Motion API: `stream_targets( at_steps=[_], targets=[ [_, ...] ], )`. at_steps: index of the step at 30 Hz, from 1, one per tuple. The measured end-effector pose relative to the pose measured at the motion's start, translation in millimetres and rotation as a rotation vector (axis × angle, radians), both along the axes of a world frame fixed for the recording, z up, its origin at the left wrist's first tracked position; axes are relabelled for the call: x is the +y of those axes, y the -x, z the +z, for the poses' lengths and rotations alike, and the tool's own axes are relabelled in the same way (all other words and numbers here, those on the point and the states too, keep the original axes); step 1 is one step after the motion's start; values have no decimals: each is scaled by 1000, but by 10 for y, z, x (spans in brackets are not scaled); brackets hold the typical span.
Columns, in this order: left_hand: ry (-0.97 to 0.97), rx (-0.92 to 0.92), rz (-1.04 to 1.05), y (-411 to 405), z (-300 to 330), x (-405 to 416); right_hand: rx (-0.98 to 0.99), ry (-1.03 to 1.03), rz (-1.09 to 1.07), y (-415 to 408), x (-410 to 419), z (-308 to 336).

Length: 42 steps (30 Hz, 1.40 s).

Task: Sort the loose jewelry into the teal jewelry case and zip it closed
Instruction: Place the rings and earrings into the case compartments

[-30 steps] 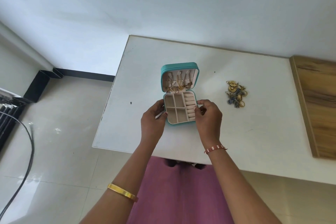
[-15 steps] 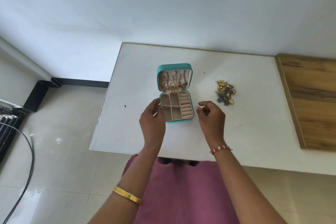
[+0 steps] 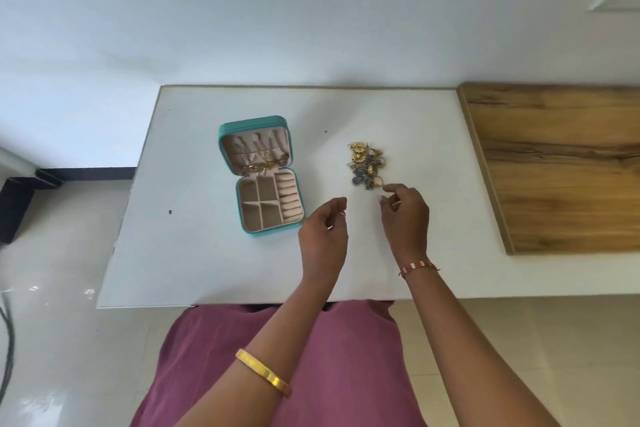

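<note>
On the white table [image 3: 207, 253], left of centre, the teal jewelry case [image 3: 261, 177] lies unzipped with its lid folded back. Progress, judged: partial at most. Gold chains hang on the lid's hooks and bunch at the hinge; the four square compartments and the ring rolls in the base look unfilled. The loose jewelry [image 3: 366, 164] sits in one heap to the right of the case, well apart from it, so most sorting and the zipping remain. Heap appearance: tangled gold-tone pieces, some flower-shaped, mixed with dark blue-grey pieces and a few rings; individual items too small to count. Left hand [image 3: 323, 236] hovers near the case's right front corner, fingers loosely curled, holding nothing. Right hand [image 3: 405, 215] is just short of the heap, thumb and fingers slightly apart, nothing between them.
</note>
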<state>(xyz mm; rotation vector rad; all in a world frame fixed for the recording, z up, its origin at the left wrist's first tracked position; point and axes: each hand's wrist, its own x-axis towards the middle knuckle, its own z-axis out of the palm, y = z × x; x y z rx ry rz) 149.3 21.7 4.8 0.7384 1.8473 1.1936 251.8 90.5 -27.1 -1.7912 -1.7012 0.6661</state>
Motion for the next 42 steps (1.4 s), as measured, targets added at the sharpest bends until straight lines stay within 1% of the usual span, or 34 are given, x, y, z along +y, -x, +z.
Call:
stream_targets(
  at_steps=[7, 10, 12, 14, 16, 18, 19, 21, 25, 32, 36, 42],
  targets=[
    [41, -17, -11, -104, -165, 223, -164, -13, 84, 18, 210, -120],
    [63, -39, -19, -129, -200, 233, -138, -24, 60, -10, 180, -162],
    [81, -49, -36, -156, -203, 211, -41, -31, 26, -39, 115, -159],
    [93, -56, -55, -177, -199, 182, 118, 16, 4, -51, 29, -102],
    [97, -66, -70, -182, -189, 153, 312, 166, 40, -42, -59, -11],
    [91, -92, -63, -161, -163, 121, 458, 320, 124, -22, -152, 86],
    [87, -113, -51, -139, -139, 101, 503, 370, 160, -10, -196, 128],
    [73, -164, -31, -77, -90, 61, 554, 409, 185, 13, -248, 211],
    [47, -248, -17, 75, 20, -10, 573, 429, 222, 80, -282, 348],
    [-2, -247, 31, 295, 88, -93, 614, 409, 230, 269, -381, 458],
    [-7, -267, 45, 355, 95, -147, 533, 353, 264, 364, -412, 445],
    [-5, -361, 38, 503, 105, -249, 491, 397, 366, 464, -498, 526]
  ],
)
